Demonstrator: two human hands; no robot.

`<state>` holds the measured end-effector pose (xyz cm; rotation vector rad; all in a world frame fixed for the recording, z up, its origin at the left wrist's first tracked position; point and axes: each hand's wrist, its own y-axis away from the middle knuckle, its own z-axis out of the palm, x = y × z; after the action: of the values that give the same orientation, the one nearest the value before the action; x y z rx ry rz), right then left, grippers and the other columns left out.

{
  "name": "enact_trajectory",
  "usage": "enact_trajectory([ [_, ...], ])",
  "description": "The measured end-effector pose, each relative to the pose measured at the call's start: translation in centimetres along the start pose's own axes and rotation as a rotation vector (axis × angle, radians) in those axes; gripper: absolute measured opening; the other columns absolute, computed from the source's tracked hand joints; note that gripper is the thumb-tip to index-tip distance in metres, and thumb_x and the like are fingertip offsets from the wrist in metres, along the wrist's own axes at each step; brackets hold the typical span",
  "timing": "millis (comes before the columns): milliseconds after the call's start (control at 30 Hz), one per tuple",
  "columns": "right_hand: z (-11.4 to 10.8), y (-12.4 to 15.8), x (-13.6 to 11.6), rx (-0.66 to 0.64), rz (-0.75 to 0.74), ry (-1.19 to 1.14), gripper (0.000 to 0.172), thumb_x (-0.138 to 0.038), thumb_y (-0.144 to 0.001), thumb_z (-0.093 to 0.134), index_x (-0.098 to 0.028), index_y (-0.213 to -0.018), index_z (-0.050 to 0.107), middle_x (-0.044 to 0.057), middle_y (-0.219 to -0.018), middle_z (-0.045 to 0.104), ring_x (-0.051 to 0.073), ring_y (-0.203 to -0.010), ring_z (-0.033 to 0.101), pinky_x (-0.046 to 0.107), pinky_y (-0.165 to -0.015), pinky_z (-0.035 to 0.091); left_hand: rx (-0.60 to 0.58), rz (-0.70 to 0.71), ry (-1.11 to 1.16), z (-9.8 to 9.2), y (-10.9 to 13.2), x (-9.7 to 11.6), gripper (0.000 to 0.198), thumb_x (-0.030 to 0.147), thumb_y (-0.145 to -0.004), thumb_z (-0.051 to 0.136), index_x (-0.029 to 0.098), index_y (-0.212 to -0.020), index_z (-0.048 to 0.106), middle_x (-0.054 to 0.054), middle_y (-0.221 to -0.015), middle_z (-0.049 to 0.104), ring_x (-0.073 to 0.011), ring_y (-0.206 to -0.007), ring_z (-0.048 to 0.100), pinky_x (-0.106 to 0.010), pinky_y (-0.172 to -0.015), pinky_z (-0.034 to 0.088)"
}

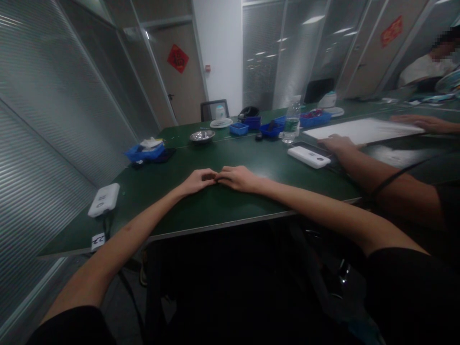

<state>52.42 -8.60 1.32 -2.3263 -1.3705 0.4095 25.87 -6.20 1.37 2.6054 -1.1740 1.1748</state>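
My left hand and my right hand meet fingertip to fingertip above the near part of the green table. The fingers of both are curled and pressed together where they touch. Whatever may be between the fingertips is too small and hidden to make out. Behind my hands sits a shiny metal bowl with something small in it.
White power bank at left, another at right. Blue trays, a blue box and a water bottle stand farther back. At right, another person's hands rest by a white board.
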Motion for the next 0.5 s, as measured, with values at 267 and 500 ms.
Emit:
enact_trajectory([
  [267, -0.2, 0.4, 0.6, 0.054, 0.171, 0.016, 0.031, -0.037, -0.108, 0.053, -0.022, -0.128, 0.072, 0.008, -0.114, 0.071, 0.020, -0.093, 0.066, 0.029, -0.076, 0.043, 0.029, 0.021, -0.130, -0.7, 0.1, -0.2, 0.044, 0.045, -0.091, 0.074, 0.019, -0.127, 0.075, -0.011, -0.119, 0.070, -0.0266, -0.106, 0.065, -0.037, -0.089, 0.051],
  [500, -0.4, 0.6, 1.2, 0.090, 0.213, -0.015, 0.029, -0.036, -0.107, 0.056, -0.023, -0.125, 0.073, 0.008, -0.117, 0.072, 0.021, -0.096, 0.067, 0.030, -0.080, 0.044, -0.010, -0.028, -0.059, -1.8, 0.1, -1.5, 0.036, 0.046, -0.090, 0.074, 0.018, -0.111, 0.080, -0.010, -0.109, 0.072, -0.0250, -0.098, 0.067, -0.038, -0.090, 0.052],
])
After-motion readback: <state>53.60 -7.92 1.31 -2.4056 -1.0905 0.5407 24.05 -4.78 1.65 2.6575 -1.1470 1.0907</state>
